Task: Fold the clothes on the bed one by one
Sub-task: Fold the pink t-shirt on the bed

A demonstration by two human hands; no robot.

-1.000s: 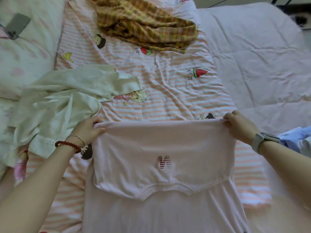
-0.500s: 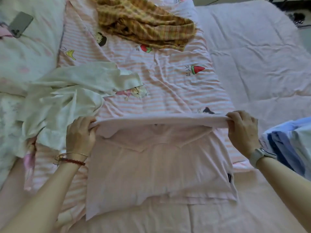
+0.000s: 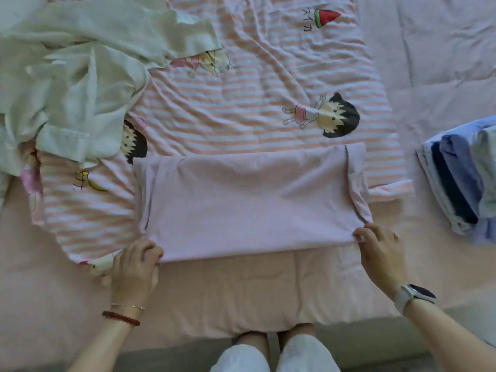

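Nearest the person, the two hands now sit at the near edge of the pink T-shirt (image 3: 249,202), where half a second ago they held its far fold line up off the bed; the fold has been brought over toward the body and laid down, so the shirt is now a compact flat rectangle instead of a long garment with its collar and printed letter showing. That suggests this garment is close to finished, with perhaps one more fold or a move to the pile left. The left hand (image 3: 134,267) has its fingers (image 3: 146,251) curled over the near left corner of the shirt, pinching the doubled cloth; the right hand (image 3: 381,253) does the same at the near right corner, its fingers (image 3: 361,234) clamped together on the edge where the fabric bunches slightly. The shirt thus lies stretched between the two grips, just beyond the fingertips, resting partly on the plain pink bed (image 3: 241,291) and partly on the striped cartoon sheet (image 3: 241,108). To the right, well apart from the shirt, stands a stack of folded blue clothes (image 3: 456,178). Farther off at the left, a pale green shirt (image 3: 80,84) lies crumpled and unfolded, likely the next piece to handle.
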